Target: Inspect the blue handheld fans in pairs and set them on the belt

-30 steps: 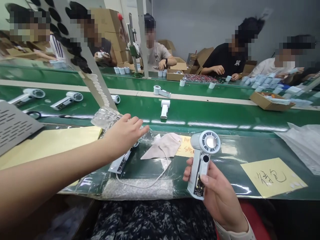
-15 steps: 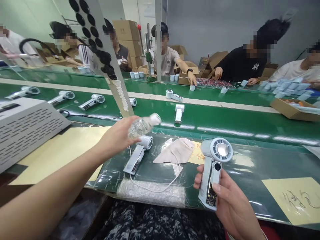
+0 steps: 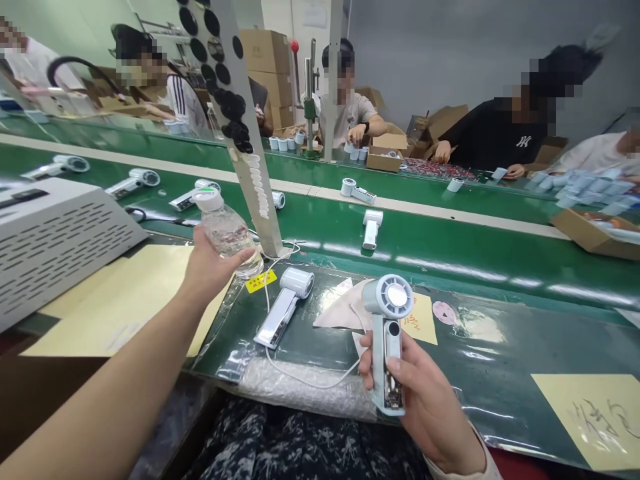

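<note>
My left hand (image 3: 207,270) is wrapped round a clear plastic bottle (image 3: 227,230) with a white and green cap, tilted over the left side of the bench. In my right hand (image 3: 420,380) is a light-blue handheld fan (image 3: 387,347), head up, its handle open so the circuit board shows. A second handheld fan (image 3: 285,307) lies on the bench between my hands, with a white cable (image 3: 310,385) running beside it. Behind the fan in my right hand, a pale pink cloth (image 3: 340,309) lies partly hidden.
A grey vented machine (image 3: 75,247) stands at left by yellow paper (image 3: 150,293). A slanted metal post (image 3: 255,180) rises from the bench's far edge. Beyond it, the green conveyor belt (image 3: 450,233) carries several fans. Co-workers sit opposite. Bubble wrap (image 3: 305,387) lines the near edge.
My left hand has swung the bottle leftward, away from above the lying fan, and the bottle is more upright. My right hand, still holding its fan, appears further left. The view has shifted slightly.
</note>
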`<state>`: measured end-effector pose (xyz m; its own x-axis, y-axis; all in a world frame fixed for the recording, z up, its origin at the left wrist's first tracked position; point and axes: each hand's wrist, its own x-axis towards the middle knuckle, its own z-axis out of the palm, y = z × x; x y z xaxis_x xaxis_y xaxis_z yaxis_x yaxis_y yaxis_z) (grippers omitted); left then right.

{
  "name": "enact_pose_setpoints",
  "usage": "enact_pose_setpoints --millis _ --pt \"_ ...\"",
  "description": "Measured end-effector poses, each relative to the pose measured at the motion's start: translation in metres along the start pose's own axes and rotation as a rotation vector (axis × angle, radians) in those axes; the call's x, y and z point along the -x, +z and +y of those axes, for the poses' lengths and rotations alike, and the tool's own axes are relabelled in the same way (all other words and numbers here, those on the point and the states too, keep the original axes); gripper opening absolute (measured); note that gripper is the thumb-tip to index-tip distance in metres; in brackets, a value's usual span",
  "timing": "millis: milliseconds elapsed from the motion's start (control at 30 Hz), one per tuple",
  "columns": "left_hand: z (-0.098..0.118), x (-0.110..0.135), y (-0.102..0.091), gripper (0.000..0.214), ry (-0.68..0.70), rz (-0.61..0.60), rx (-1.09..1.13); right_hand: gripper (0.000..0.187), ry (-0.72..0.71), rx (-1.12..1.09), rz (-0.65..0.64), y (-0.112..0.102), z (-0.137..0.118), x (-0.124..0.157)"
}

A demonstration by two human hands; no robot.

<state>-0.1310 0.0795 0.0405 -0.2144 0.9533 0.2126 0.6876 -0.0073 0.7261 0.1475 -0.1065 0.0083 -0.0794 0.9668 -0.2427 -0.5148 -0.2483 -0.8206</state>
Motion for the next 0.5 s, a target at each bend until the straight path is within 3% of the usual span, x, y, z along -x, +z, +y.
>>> enact_pose_setpoints --millis 67,167,200,233,300,333,367,400,467,500 --pt "0.003 0.009 -0.006 0.094 0.053 0.052 0.012 0.032 -0.016 0.006 -0.02 0.002 0.006 -0.003" --pt "0.013 0.045 -0.007 0.082 0.265 0.313 0.057 0.039 -0.085 -0.004 -0.041 0.011 0.017 -0.009" --pt "0.017 0.062 -0.004 0.062 0.279 0.245 0.124 0.047 -0.106 -0.01 -0.055 0.016 0.021 -0.01" --pt "0.021 0.08 0.001 0.04 0.244 0.007 0.184 0.057 -0.121 -0.01 -0.079 0.022 0.024 -0.011" --pt "0.026 0.113 0.016 0.04 0.133 -0.679 0.411 0.078 -0.148 0.063 -0.134 0.033 0.026 -0.013" --pt "0.027 0.127 0.025 0.043 0.03 -0.893 0.537 0.083 -0.16 0.161 -0.161 0.037 0.024 -0.013" --pt "0.028 0.137 0.034 0.045 -0.076 -0.985 0.679 0.083 -0.174 0.293 -0.188 0.04 0.021 -0.013" --pt "0.028 0.144 0.041 0.045 -0.187 -0.995 0.819 0.08 -0.184 0.444 -0.222 0.04 0.016 -0.014" --pt "0.028 0.15 0.05 0.04 -0.374 -0.896 1.046 0.059 -0.185 0.733 -0.254 0.03 0.004 -0.02" --pt "0.028 0.15 0.051 0.037 -0.445 -0.856 1.125 0.049 -0.199 0.854 -0.199 0.02 -0.002 -0.026"
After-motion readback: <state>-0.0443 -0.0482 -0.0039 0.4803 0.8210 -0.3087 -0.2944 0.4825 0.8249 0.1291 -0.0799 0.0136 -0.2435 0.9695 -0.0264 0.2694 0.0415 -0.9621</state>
